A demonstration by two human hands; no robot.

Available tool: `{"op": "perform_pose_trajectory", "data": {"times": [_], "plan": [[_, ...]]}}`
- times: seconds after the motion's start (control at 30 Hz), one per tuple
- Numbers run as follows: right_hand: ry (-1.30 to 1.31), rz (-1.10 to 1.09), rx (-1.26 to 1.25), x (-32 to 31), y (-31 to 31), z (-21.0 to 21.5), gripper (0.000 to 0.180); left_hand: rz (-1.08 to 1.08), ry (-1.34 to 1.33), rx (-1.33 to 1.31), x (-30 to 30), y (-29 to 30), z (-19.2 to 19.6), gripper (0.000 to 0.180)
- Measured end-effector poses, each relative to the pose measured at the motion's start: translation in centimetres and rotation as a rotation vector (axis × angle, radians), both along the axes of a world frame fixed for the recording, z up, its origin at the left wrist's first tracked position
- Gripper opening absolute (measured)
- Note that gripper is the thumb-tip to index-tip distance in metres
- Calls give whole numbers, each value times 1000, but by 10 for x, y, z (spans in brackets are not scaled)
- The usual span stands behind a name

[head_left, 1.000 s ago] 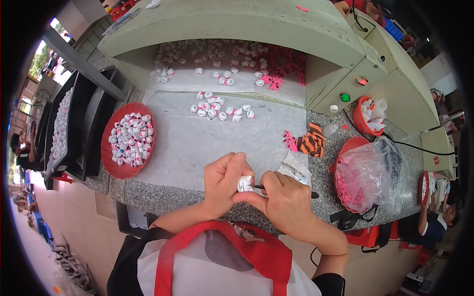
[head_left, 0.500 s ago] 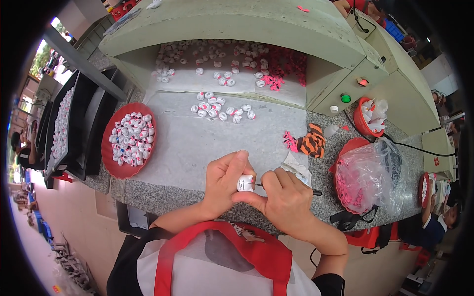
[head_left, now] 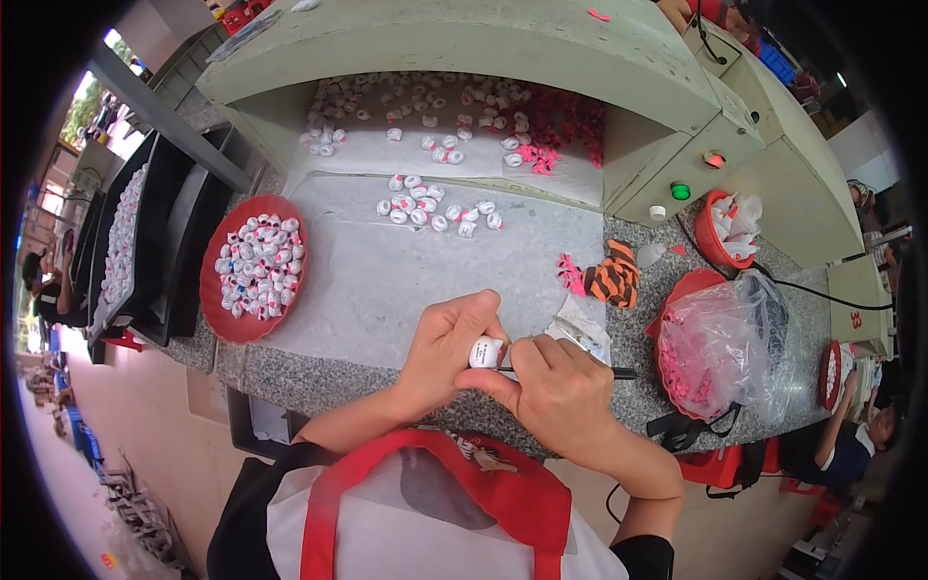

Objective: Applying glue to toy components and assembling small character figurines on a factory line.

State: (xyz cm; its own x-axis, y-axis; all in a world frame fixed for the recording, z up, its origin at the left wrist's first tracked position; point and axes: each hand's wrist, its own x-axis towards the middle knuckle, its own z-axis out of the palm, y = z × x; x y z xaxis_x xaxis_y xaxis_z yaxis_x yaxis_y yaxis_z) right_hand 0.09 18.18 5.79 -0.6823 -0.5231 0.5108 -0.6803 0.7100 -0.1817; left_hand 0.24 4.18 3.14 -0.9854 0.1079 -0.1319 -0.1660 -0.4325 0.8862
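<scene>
My left hand [head_left: 440,348] pinches a small rounded white piece [head_left: 483,353] with dark print on its side, between thumb and fingers. In my right hand [head_left: 565,391] is a slim black-handled tool [head_left: 623,373], its handle end sticking out to the right of the fist. The tool's thin shaft points left and meets the right side of the white piece. Its very tip is hidden, so I cannot tell whether it goes inside. The right thumb reaches across below the piece. Both hands are above the near edge of the white paper sheet [head_left: 338,261].
A red dish [head_left: 208,304] of similar white-and-pink pieces stands left. More white pieces [head_left: 416,205] lie ahead, toward a pale green box [head_left: 464,53] holding others and pink parts. Right are a striped cloth [head_left: 614,275], a red bowl [head_left: 720,227], and a plastic bag [head_left: 739,329] over pink parts.
The white piece has tilted in my left fingers, and the tool shaft now meets it lower. Both hands keep their grips, and the whole view has shifted slightly.
</scene>
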Motion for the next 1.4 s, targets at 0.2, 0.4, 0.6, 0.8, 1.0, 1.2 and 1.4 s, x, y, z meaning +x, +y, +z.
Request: {"op": "perform_pose_trajectory", "data": {"times": [0.2, 0.4, 0.6, 0.8, 1.0, 1.2, 1.4], "plan": [[-157, 18, -161, -4, 1, -8, 47, 26, 183, -184, 5, 0, 2, 39], [-191, 158, -191, -10, 6, -11, 46, -136, -139, -33, -1, -11, 5, 52], [-129, 302, -39, -14, 0, -5, 49, -369, -290, 1, 3, -19, -2, 67], [-132, 296, 39, -16, 0, -1, 49, -284, 0, -237, 16, -21, -12, 76], [-50, 273, -72, -20, -4, -11, 46, -95, 135, -247, 13, -11, -16, 55], [-42, 293, -131, -18, -3, -11, 45, -138, -13, -132, 13, -18, -3, 44], [-141, 263, -228, -22, 10, -10, 48, -301, -66, 183, 16, -23, 0, 38]]}}
